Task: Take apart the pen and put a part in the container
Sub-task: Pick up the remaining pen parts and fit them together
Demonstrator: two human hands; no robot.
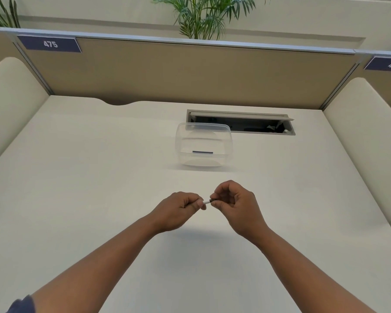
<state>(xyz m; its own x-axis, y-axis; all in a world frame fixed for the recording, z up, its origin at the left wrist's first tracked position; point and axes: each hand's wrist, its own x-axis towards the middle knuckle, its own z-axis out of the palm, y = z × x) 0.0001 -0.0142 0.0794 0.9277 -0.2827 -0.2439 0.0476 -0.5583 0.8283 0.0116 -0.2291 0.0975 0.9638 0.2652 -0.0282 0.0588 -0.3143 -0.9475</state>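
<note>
A pen (206, 201) with a white barrel and a dark end is held level above the desk between both hands. My left hand (176, 211) is closed around the white barrel. The fingertips of my right hand (234, 204) pinch the dark end. Only a short stretch of the pen shows between the hands; the rest is hidden by fingers. A clear plastic container (204, 147) stands on the desk beyond the hands, with a thin dark strip showing at its near side; I cannot tell whether that strip lies inside or is a label.
The white desk (88, 177) is bounded by a tan partition (190, 73) at the back and cream side panels. An open cable tray (242, 123) is recessed in the desk just behind and right of the container. Plants rise behind the partition.
</note>
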